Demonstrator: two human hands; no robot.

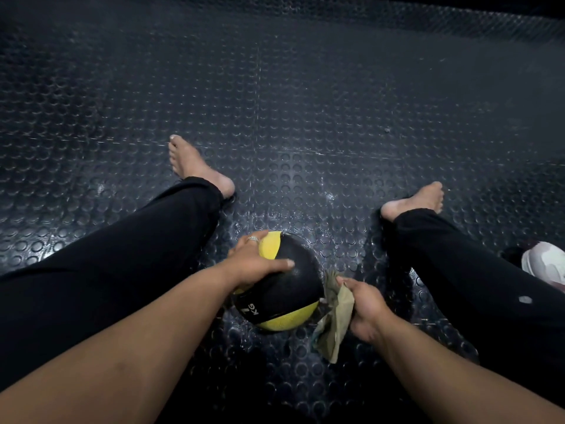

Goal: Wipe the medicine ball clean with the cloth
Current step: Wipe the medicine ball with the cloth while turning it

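Note:
A black and yellow medicine ball (293, 289) marked "KG" sits on the floor between my spread legs. My left hand (255, 261) grips its upper left side, fingers curled over the top and thumb on the black band. My right hand (365, 304) holds a crumpled olive-green cloth (334, 319) just to the right of the ball. The cloth's upper edge touches the ball's right side, and its lower end hangs toward the floor.
The floor (305, 117) is dark rubber matting with raised round studs. My left leg (122, 255) and right leg (474, 286), in black trousers with bare feet, flank the ball. A white shoe (544, 261) lies at the right edge.

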